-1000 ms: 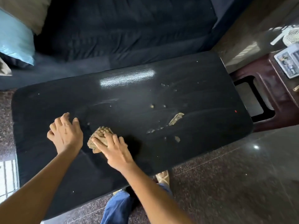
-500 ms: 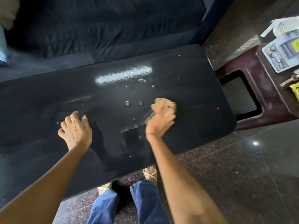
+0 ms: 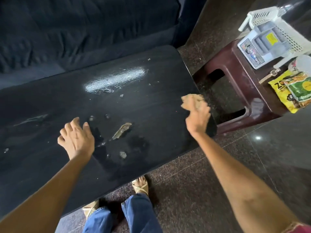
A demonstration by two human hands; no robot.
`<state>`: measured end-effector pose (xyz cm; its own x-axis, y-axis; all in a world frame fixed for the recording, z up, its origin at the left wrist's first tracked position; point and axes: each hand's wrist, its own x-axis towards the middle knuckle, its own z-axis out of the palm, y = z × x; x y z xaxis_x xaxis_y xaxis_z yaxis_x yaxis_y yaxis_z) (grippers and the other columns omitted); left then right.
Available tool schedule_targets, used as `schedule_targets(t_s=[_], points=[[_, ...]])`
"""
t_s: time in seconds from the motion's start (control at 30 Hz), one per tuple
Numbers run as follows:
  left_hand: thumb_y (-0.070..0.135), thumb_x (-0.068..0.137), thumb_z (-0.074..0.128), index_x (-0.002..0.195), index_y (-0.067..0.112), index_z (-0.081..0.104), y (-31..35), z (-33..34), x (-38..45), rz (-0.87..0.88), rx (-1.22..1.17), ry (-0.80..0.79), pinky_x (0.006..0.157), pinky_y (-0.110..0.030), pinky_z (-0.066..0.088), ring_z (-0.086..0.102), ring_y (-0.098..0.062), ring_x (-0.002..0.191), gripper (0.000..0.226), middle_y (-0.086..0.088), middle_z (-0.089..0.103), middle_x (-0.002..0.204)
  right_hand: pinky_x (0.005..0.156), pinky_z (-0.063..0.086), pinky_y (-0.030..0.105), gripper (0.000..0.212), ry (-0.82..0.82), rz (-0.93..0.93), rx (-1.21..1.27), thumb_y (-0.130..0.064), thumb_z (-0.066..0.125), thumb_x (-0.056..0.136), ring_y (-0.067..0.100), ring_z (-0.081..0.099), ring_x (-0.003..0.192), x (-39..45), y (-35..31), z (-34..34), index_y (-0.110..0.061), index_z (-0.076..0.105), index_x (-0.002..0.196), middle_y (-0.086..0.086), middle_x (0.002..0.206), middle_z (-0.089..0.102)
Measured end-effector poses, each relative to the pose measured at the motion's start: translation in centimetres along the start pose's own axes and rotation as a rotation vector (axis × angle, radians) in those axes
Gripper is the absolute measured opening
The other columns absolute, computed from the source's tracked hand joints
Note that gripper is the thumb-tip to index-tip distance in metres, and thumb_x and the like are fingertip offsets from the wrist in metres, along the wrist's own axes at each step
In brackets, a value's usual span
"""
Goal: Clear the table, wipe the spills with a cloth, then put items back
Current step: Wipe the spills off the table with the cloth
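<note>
A black table [image 3: 42,101] fills the middle of the view, with wet smears and a brownish spill patch [image 3: 122,130] on it, plus small drops around. My right hand [image 3: 197,116] is at the table's right edge, shut on a tan cloth [image 3: 193,100] that sticks out beyond my fingers. My left hand [image 3: 76,137] rests flat on the tabletop with its fingers spread, left of the spill patch and holding nothing.
A dark sofa [image 3: 75,31] runs along the far side of the table. At the right stands a maroon stool [image 3: 235,81] carrying a white basket [image 3: 286,37], a box [image 3: 257,47] and snack packets [image 3: 292,91]. My feet [image 3: 140,184] stand on the dark floor below the table.
My right hand has swept the cloth from the table's left-middle across to its right edge. The left hand stayed flat on the table, and the view swung to the right.
</note>
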<state>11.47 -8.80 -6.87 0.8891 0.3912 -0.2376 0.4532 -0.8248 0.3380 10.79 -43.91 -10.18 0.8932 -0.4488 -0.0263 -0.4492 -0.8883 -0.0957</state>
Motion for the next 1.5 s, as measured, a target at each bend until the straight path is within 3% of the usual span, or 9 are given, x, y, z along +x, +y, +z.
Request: schedule_targets(t_s=[0.23, 0.37, 0.57, 0.67, 0.83, 0.93, 1.13, 1.37, 1.5], points=[[0.025, 0.098, 0.038, 0.134, 0.007, 0.042, 2.2, 1.0, 0.5, 0.043, 0.014, -0.007, 0.107, -0.051, 0.020, 0.035, -0.038, 0.126, 0.041, -0.021, 0.046, 0.133, 0.090, 0.037, 0.047, 0.072, 0.014, 0.378, 0.123, -0.005, 0.054, 0.083, 0.040, 0.040, 0.112, -0.4, -4.3, 1.7, -0.023, 0.027, 0.147, 0.024, 0.132, 0.036], [0.025, 0.098, 0.037, 0.135, 0.007, 0.042, 3.4, 1.5, 0.1, 0.052, 0.014, -0.023, 0.108, -0.051, 0.018, 0.033, -0.038, 0.127, 0.041, -0.021, 0.045, 0.134, 0.064, 0.043, 0.037, 0.080, 0.013, -0.153, 0.110, -0.006, 0.069, 0.056, 0.032, 0.053, 0.080, -6.1, -10.3, 2.1, -0.024, 0.050, 0.132, 0.021, 0.113, 0.053], [0.025, 0.098, 0.039, 0.134, 0.007, 0.043, 5.4, 3.0, -1.5, 0.111, 0.012, -0.048, 0.107, -0.049, 0.020, 0.034, -0.037, 0.127, 0.041, -0.021, 0.046, 0.134, 0.067, 0.048, 0.039, 0.086, -0.172, -0.911, 0.045, 0.005, 0.069, 0.060, 0.030, 0.056, 0.087, -7.3, -3.3, 1.7, -0.030, 0.047, 0.135, 0.015, 0.124, 0.053], [0.024, 0.098, 0.040, 0.133, 0.006, 0.044, 5.9, 3.6, -2.1, 0.125, -0.005, -0.051, 0.107, -0.050, 0.020, 0.034, -0.037, 0.128, 0.040, -0.021, 0.046, 0.133, 0.059, 0.047, 0.038, 0.074, -0.100, -0.500, 0.003, 0.004, 0.060, 0.066, 0.032, 0.059, 0.082, -4.9, 3.0, -0.4, -0.030, 0.049, 0.131, 0.013, 0.118, 0.055], [0.024, 0.098, 0.040, 0.132, 0.007, 0.044, 4.7, 3.5, -1.8, 0.115, -0.006, -0.056, 0.107, -0.052, 0.021, 0.035, -0.038, 0.126, 0.039, -0.019, 0.047, 0.133, 0.087, 0.036, 0.048, 0.072, 0.030, 0.523, 0.106, -0.004, 0.056, 0.082, 0.041, 0.041, 0.109, -1.6, 3.1, 0.3, -0.024, 0.029, 0.146, 0.026, 0.128, 0.040], [0.024, 0.098, 0.039, 0.133, 0.007, 0.044, 2.9, 2.5, -0.9, 0.057, -0.017, -0.018, 0.108, -0.051, 0.020, 0.035, -0.037, 0.127, 0.039, -0.017, 0.047, 0.134, 0.094, 0.032, 0.045, 0.072, 0.016, 0.708, 0.186, -0.012, 0.057, 0.087, 0.038, 0.036, 0.116, 1.9, -0.9, 0.6, -0.024, 0.021, 0.148, 0.024, 0.137, 0.031], [0.026, 0.099, 0.037, 0.135, 0.009, 0.042, 1.4, 1.5, 1.4, 0.031, 0.009, 0.006, 0.108, -0.050, 0.020, 0.036, -0.036, 0.126, 0.040, -0.016, 0.047, 0.134, 0.087, 0.034, 0.043, 0.070, -0.050, 0.190, 0.070, -0.013, 0.051, 0.087, 0.035, 0.040, 0.110, 3.1, -13.5, 2.9, -0.028, 0.020, 0.147, 0.024, 0.140, 0.031], [0.026, 0.099, 0.037, 0.136, 0.009, 0.041, 2.3, 1.1, 3.1, 0.000, 0.011, 0.023, 0.108, -0.049, 0.020, 0.035, -0.035, 0.126, 0.041, -0.015, 0.046, 0.136, 0.085, 0.042, 0.039, 0.080, -0.248, -1.035, -0.034, -0.010, 0.063, 0.078, 0.028, 0.043, 0.107, -2.3, -19.8, 3.1, -0.032, 0.028, 0.146, 0.012, 0.139, 0.032], [0.026, 0.099, 0.037, 0.135, 0.008, 0.041, 2.6, 1.0, 4.1, -0.021, -0.007, 0.032, 0.108, -0.050, 0.020, 0.035, -0.036, 0.126, 0.041, -0.016, 0.046, 0.135, 0.067, 0.047, 0.041, 0.077, -0.106, -0.917, 0.077, 0.005, 0.061, 0.067, 0.034, 0.054, 0.088, 3.6, -14.3, 2.0, -0.037, 0.049, 0.131, 0.012, 0.125, 0.053]])
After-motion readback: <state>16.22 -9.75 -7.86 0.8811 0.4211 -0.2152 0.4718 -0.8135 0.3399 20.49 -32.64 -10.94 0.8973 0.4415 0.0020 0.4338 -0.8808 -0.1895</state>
